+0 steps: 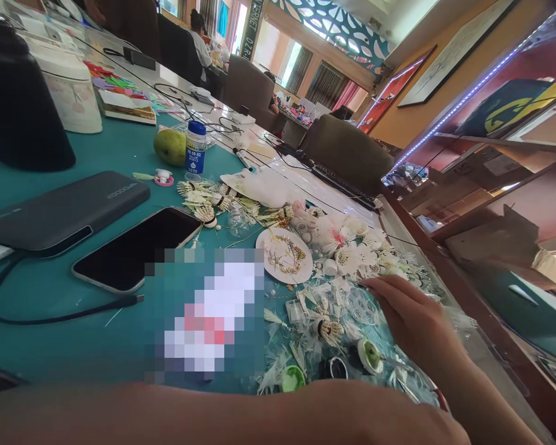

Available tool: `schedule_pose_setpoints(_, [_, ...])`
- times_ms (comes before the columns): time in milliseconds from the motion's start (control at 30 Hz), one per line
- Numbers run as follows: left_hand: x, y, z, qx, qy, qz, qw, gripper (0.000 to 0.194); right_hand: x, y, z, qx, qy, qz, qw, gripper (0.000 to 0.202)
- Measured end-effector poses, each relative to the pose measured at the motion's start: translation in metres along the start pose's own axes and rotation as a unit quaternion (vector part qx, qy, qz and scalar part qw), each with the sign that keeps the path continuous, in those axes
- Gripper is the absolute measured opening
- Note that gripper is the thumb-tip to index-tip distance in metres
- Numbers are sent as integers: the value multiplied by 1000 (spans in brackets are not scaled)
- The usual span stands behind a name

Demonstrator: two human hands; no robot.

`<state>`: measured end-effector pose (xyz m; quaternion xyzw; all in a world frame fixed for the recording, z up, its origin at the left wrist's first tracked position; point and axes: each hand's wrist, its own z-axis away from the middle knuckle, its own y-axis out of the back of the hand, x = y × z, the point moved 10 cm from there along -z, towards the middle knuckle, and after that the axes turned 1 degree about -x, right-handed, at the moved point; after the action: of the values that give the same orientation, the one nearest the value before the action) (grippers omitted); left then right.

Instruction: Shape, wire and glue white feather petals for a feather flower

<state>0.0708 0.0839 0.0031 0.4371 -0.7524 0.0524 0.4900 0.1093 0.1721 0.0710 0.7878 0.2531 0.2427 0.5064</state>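
Observation:
My right hand [410, 312] reaches in from the lower right, fingers stretched over the right side of a heap of white feathers and shuttlecocks [359, 256]. Its fingertips touch the edge of the heap; I see nothing held, though the thumb side is hidden. My left hand [421, 417] is at the bottom edge, its forearm crossing the whole front; its fingers are out of sight. Between the arms lie a loose shuttlecock [330, 332], a jar of green paste [369, 356], a light-green pot [292, 378] and a dark-rimmed jar [337, 368]. A white plate [262, 259] holds thin golden stems.
Left on the green mat are a phone [136, 250], a grey power bank [69, 210] with a cable, and a dark bottle [21, 99]. A glue bottle [195, 148] stands beside a green mango [169, 146]. Behind are chairs and a person [201, 46]. A blurred patch covers the middle.

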Motion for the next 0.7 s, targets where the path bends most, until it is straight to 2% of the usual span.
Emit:
schedule_pose_setpoints(100, [19,25,13,21,4,-27,999,10,-1,22,30,50,-23,-9,998,21])
schedule_pose_setpoints(167, [44,46,19,86,-60,-141,984,15,-1,23,42,60,-40,-17,997,21])
schedule_pose_setpoints(233, [59,54,22,102,-102,-166,976,18,-4,19,48,58,-38,-29,997,21])
schedule_pose_setpoints(267, [69,57,25,127,-149,-181,964,21,-6,16,50,55,-34,-33,997,21])
schedule_pose_setpoints(300, [72,55,26,127,-169,-190,959,23,-7,13,51,50,-34,-35,998,21])
schedule_pose_setpoints(367, [69,42,25,76,-185,-215,956,21,-5,8,55,42,-43,-38,997,22])
schedule_pose_setpoints(433, [53,20,20,-40,-145,-217,965,15,-2,5,60,37,-59,-40,997,21])
schedule_pose_setpoints(500, [39,10,15,-114,-91,-160,976,17,-2,3,64,30,-64,-41,997,22])
schedule_pose_setpoints(600, [35,5,7,-178,-51,-44,982,28,-6,0,68,12,-47,-31,998,24])
schedule_pose_setpoints(700, [39,-4,5,-218,-89,-60,970,25,-9,3,70,10,-36,-20,999,27])
